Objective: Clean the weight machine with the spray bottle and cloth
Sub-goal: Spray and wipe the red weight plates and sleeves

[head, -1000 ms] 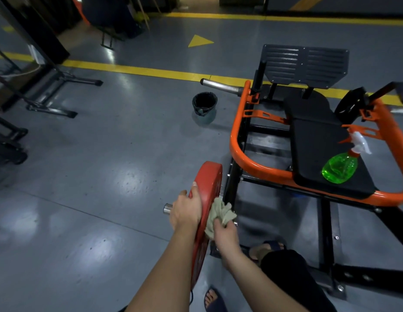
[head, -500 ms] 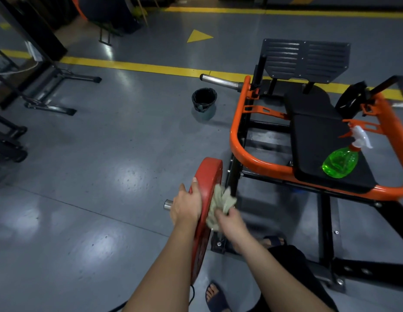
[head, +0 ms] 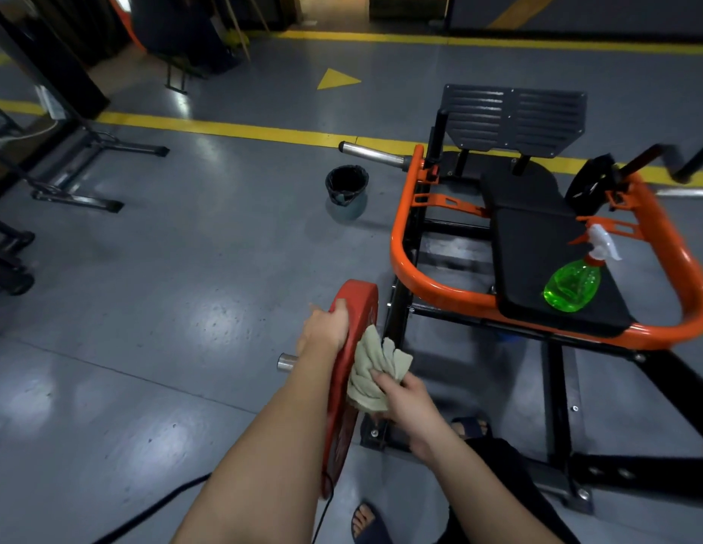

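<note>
Beige cloth (head: 375, 371) is bunched in the right grip (head: 405, 398), fingers curled round it, pressed to the inner face of the red weight plate (head: 359, 304). Left grip (head: 324, 331) clasps the plate's rim from the outer side. Imo to do it well: hold rim firm so plate can't spin, wipe w/ steady pressure hub to edge, refold cloth when dirty. Green spray bottle (head: 573, 284) sits on the black seat pad (head: 538, 237), well apart, w/in the orange frame (head: 405, 261).

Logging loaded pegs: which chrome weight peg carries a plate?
The near peg, beside the left hand: the red plate sits on it. The far peg, by the black bin, is bare.
</note>
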The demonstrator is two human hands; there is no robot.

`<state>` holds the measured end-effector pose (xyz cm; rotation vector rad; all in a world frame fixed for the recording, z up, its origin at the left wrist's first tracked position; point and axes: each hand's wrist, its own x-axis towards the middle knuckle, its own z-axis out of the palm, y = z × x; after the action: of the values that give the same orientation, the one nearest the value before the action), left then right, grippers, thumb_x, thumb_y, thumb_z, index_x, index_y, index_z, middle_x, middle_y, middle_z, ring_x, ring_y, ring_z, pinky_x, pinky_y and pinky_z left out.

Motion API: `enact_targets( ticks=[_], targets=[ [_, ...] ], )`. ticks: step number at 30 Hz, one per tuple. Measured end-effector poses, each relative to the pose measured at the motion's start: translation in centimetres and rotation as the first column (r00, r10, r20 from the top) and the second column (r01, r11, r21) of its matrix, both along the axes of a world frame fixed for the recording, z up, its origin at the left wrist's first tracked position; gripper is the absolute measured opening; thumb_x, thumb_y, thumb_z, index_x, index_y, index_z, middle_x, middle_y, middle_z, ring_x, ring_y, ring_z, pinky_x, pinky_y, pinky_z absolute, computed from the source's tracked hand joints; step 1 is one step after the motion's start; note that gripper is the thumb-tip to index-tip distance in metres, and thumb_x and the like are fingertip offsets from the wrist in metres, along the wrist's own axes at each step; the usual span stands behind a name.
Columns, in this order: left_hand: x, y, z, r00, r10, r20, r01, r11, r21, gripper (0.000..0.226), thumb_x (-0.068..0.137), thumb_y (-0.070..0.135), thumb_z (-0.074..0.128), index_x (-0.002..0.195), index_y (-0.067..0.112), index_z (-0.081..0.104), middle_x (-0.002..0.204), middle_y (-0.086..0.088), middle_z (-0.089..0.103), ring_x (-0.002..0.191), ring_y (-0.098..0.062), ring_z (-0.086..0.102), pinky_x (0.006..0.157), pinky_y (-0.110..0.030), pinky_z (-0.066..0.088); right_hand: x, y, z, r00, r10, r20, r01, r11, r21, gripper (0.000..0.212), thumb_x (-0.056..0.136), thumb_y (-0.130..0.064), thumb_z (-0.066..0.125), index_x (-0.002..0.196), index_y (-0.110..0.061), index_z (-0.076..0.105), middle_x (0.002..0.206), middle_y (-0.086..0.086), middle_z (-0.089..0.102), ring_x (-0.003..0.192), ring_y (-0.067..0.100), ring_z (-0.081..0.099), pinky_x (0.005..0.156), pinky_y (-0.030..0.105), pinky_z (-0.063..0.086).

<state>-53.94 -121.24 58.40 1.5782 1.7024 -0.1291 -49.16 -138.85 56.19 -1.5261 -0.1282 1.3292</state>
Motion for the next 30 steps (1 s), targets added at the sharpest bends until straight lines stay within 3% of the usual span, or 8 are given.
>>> enact_targets(
  ticks=[3,7,12,14,18,22,25,30],
  targets=[
    [0.1,1.2,-0.5,0.997,-0.057,0.047,0.058,0.998,-0.033,0.084,0.098,0.066,0.027,0.164,0.02,0.0,0.16,-0.021,0.036,0.146,-0.04,0.036,0.119,-0.049,0.026,0.0,-1.2,-0.8,0.997,0.018,0.072,-0.018,1.0,-0.003,0.021,0.099,-0.016,0.065,0.119,-0.021,0.07,0.109,-0.004,0.077,0.103,0.015,0.073,0.094,0.032,0.056],
    [-1.9,1.1,-1.2,0.983,-0.09,0.163,0.099,0.994,-0.045,0.086,0.098,0.067,0.038,0.164,0.022,0.007,0.164,-0.014,0.032,0.148,-0.036,0.034,0.12,-0.045,0.025,-1.2,-1.8,-2.3,0.967,0.162,0.196,-0.147,0.985,-0.091,0.021,0.102,-0.02,0.06,0.122,-0.017,0.067,0.109,-0.007,0.075,0.106,0.012,0.07,0.087,0.019,0.054],
    [-6.3,-4.1,-2.6,0.958,0.071,0.276,-0.072,0.997,-0.006,0.085,0.094,0.078,0.032,0.156,0.019,0.037,0.156,-0.011,0.045,0.143,-0.032,0.042,0.119,-0.047,0.032,-4.3,-1.6,-4.7,0.704,0.595,0.387,-0.488,0.802,-0.345,0.028,0.104,-0.021,0.043,0.131,-0.016,0.049,0.114,-0.002,0.059,0.106,0.019,0.06,0.086,0.026,0.047],
    [-7.2,-5.6,-2.8,0.961,0.1,0.259,-0.116,0.992,0.049,0.093,0.088,0.086,0.027,0.141,0.015,0.055,0.141,-0.013,0.059,0.131,-0.033,0.053,0.112,-0.048,0.04,-5.0,-1.2,-4.8,0.791,0.527,0.311,-0.417,0.837,-0.355,0.031,0.102,-0.022,0.045,0.131,-0.015,0.053,0.111,0.0,0.063,0.097,0.019,0.065,0.085,0.034,0.056],
    [-7.4,-6.0,-2.8,0.975,0.092,0.203,-0.131,0.974,0.184,0.073,0.098,0.071,0.033,0.116,0.011,0.07,0.122,-0.018,0.066,0.118,-0.038,0.059,0.101,-0.044,0.046,-3.0,1.1,-1.0,0.908,0.07,0.414,-0.01,0.989,-0.145,0.032,0.102,-0.014,0.053,0.134,-0.013,0.058,0.112,-0.002,0.066,0.094,0.011,0.063,0.071,0.009,0.047],
    [-7.6,-6.4,-2.7,0.974,0.087,0.211,-0.13,0.971,0.199,0.073,0.096,0.073,0.034,0.108,0.012,0.072,0.116,-0.017,0.067,0.113,-0.038,0.061,0.095,-0.042,0.047,-0.8,3.8,1.8,0.883,-0.062,0.466,0.031,0.997,0.073,0.035,0.103,-0.021,0.055,0.138,-0.017,0.058,0.128,-0.009,0.064,0.12,0.008,0.059,0.106,0.024,0.044],
    [-7.6,-6.2,-2.6,0.971,0.084,0.223,-0.132,0.969,0.209,0.074,0.096,0.074,0.034,0.107,0.012,0.072,0.116,-0.017,0.067,0.112,-0.038,0.061,0.094,-0.043,0.048,-2.4,3.8,-0.5,0.814,0.023,0.58,-0.031,0.999,0.005,0.043,0.102,-0.018,0.05,0.144,-0.01,0.05,0.139,0.002,0.058,0.131,0.019,0.053,0.112,0.028,0.038],
    [-7.6,-6.1,-3.0,0.966,0.099,0.237,-0.148,0.969,0.199,0.078,0.094,0.078,0.033,0.115,0.013,0.071,0.115,-0.014,0.07,0.111,-0.036,0.063,0.098,-0.045,0.05,-5.9,-2.1,-6.2,0.778,0.576,0.249,-0.5,0.809,-0.309,0.04,0.094,-0.022,0.046,0.132,-0.031,0.052,0.128,0.007,0.066,0.115,0.027,0.064,0.095,0.031,0.052]
  ],
)
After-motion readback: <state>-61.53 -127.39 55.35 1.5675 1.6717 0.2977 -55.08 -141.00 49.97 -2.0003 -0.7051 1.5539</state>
